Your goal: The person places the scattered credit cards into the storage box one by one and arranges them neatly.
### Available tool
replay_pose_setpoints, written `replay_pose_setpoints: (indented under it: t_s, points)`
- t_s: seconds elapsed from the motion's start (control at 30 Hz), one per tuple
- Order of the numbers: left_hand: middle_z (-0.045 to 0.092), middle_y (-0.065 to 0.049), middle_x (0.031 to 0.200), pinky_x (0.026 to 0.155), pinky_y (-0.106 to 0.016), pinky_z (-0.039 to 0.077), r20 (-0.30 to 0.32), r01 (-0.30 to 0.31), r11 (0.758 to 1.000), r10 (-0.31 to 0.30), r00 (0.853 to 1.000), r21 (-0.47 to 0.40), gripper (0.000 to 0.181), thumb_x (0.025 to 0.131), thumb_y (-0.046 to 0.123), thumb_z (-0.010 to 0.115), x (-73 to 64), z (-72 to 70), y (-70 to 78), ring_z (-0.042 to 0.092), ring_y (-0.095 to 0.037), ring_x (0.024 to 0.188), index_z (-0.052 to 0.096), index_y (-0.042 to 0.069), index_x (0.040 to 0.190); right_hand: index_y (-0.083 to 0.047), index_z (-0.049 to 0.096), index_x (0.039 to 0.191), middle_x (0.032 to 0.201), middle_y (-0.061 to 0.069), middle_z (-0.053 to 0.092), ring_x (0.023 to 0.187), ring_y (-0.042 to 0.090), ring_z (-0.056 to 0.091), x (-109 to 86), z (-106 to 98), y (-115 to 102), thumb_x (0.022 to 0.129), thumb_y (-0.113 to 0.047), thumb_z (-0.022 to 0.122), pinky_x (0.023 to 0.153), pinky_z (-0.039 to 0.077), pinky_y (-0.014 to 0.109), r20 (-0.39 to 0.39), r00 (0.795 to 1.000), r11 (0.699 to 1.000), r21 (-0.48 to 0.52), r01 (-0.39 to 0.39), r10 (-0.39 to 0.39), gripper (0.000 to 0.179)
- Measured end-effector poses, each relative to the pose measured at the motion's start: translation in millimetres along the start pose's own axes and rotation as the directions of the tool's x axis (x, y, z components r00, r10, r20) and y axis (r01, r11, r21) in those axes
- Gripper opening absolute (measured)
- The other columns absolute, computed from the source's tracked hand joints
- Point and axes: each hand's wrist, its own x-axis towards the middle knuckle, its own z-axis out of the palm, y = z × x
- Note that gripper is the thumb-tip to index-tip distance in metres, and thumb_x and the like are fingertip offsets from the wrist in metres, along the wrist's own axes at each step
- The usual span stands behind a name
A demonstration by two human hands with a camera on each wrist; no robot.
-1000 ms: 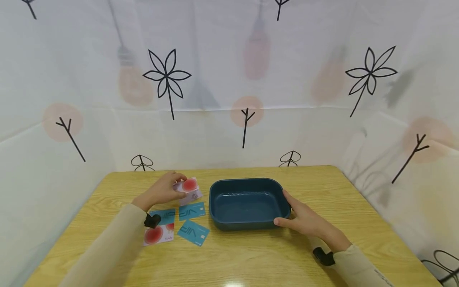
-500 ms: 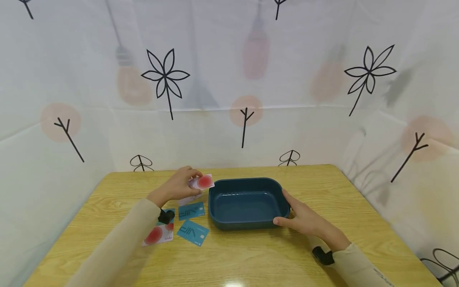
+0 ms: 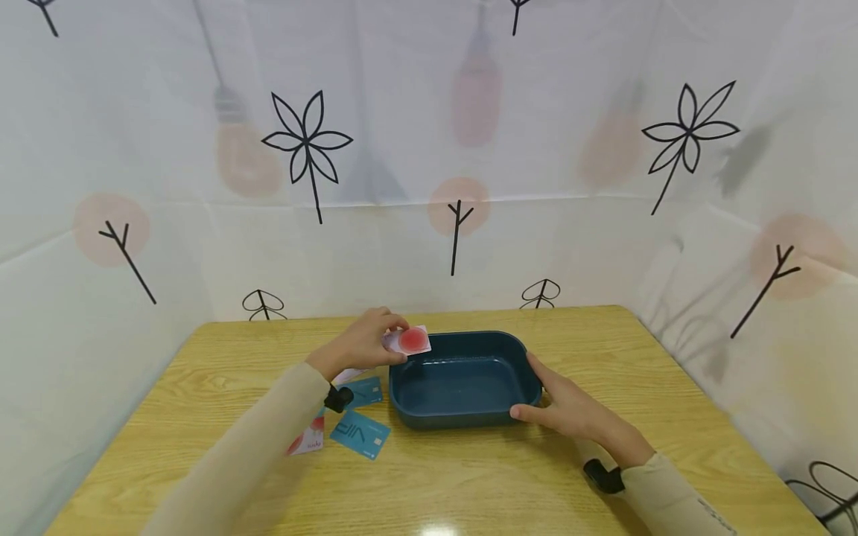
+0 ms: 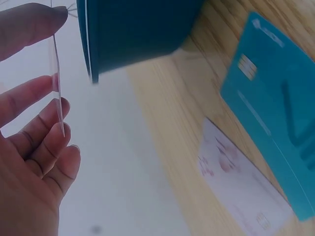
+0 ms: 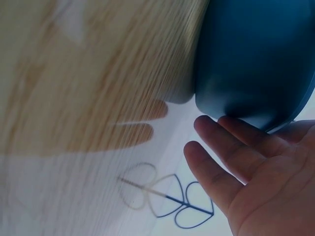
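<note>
In the head view, my left hand [image 3: 365, 341] pinches a white and pink plastic card with a red circle [image 3: 413, 340] over the left back rim of a dark blue rectangular dish [image 3: 456, 422]. The left wrist view shows this card [image 4: 58, 93] edge-on between thumb and fingers, beside the dish wall [image 4: 138, 34]. My right hand [image 3: 570, 409] rests at the dish's right end, thumb at the front corner and fingers spread along the side. In the right wrist view, straight fingers [image 5: 229, 150] touch the dish wall [image 5: 251, 59].
Left of the dish, two blue cards with chips lie on the table [image 3: 429, 484], one blue card [image 3: 362, 435] nearer the front. A pale card [image 4: 241, 182] lies behind them. Another red-circled card [image 3: 310, 439] is partly hidden by my left sleeve. Patterned white cloth [image 3: 375, 260] encloses the table.
My left hand has lifted the red-circled card off the cards beside the dish and carried it right, over the dish's left rim. The right hand and dish stay put.
</note>
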Motion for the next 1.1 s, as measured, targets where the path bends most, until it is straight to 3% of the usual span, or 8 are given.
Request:
replay_pose_setpoints:
  t_s: [0.4,0.63,0.9,1.1]
  points:
    - [0.056,0.002,0.109,0.083,-0.029,0.046,0.066,-0.067,0.997,0.065,0.996,0.032,0.051,0.076,0.037,0.077,25.9,10.7,26.4,0.050,-0.016,0.101,0.062,0.018,0.121,-0.004,0.007,0.153,0.156,0.019,0.015,0.139,0.041,0.024,-1.4,0,0,0.084,-0.057,0.064,0.104,0.028,0.060,-0.005,1.000,1.000,0.004,0.008,-0.008,0.104]
    - [0.055,0.002,0.110,0.084,-0.028,0.046,0.103,-0.079,0.995,0.073,0.992,0.053,0.052,0.077,0.039,0.076,44.6,14.3,43.2,0.050,-0.015,0.102,0.061,0.019,0.123,-0.005,0.006,0.153,0.156,0.018,0.016,0.139,0.040,0.024,-0.5,0,1,0.084,-0.056,0.064,0.104,0.028,0.059,-0.001,1.000,1.000,0.017,-0.001,0.001,0.104]
    - [0.055,0.001,0.114,0.091,-0.030,0.045,0.193,-0.076,0.994,0.060,0.979,0.074,0.056,0.077,0.039,0.077,61.4,18.3,62.5,0.050,-0.015,0.105,0.059,0.021,0.126,-0.003,0.007,0.153,0.155,0.019,0.017,0.138,0.041,0.025,-0.3,-1,-1,0.084,-0.054,0.066,0.104,0.027,0.060,-0.004,1.000,1.000,0.016,-0.002,0.002,0.104]
    - [0.055,0.003,0.113,0.092,-0.028,0.043,0.247,-0.123,0.984,0.089,0.965,0.126,0.055,0.078,0.043,0.075,70.7,25.7,72.9,0.051,-0.013,0.101,0.059,0.021,0.127,-0.003,0.007,0.153,0.155,0.019,0.019,0.138,0.042,0.026,-0.2,-1,-2,0.084,-0.054,0.065,0.104,0.027,0.061,0.003,1.000,1.000,0.021,-0.010,0.010,0.104]
